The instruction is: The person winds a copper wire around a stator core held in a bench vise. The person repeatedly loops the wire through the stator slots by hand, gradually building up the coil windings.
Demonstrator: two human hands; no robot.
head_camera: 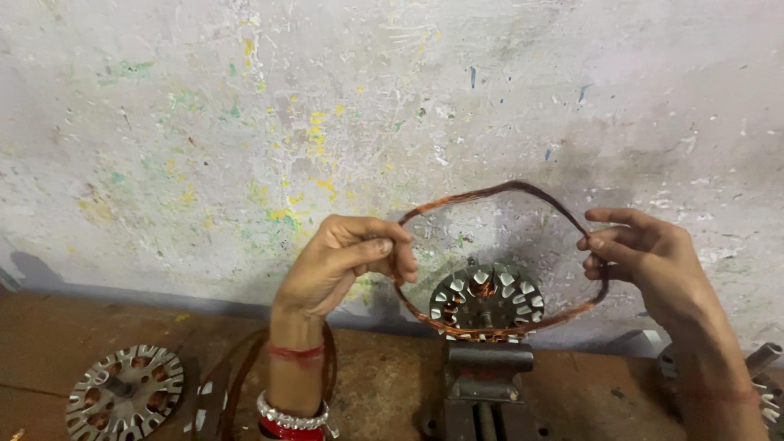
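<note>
You hold a copper wire coil (502,257) spread open above the clamped stator core (487,300).

Your left hand (343,261) pinches one side of the loop between thumb and closed fingertips; your right hand (645,261) grips the other side, upper fingers half open. Between your fingers, the coil's lower arc rests against the stator, which is held in the bench vise (483,384). Judging by this, seating the coil is under way, and pressing its strands into the slots calls for steady, even tension.

free: bench L of vise (483,384) | blocked: stator (487,300) inside wire loop (498,253)
</note>
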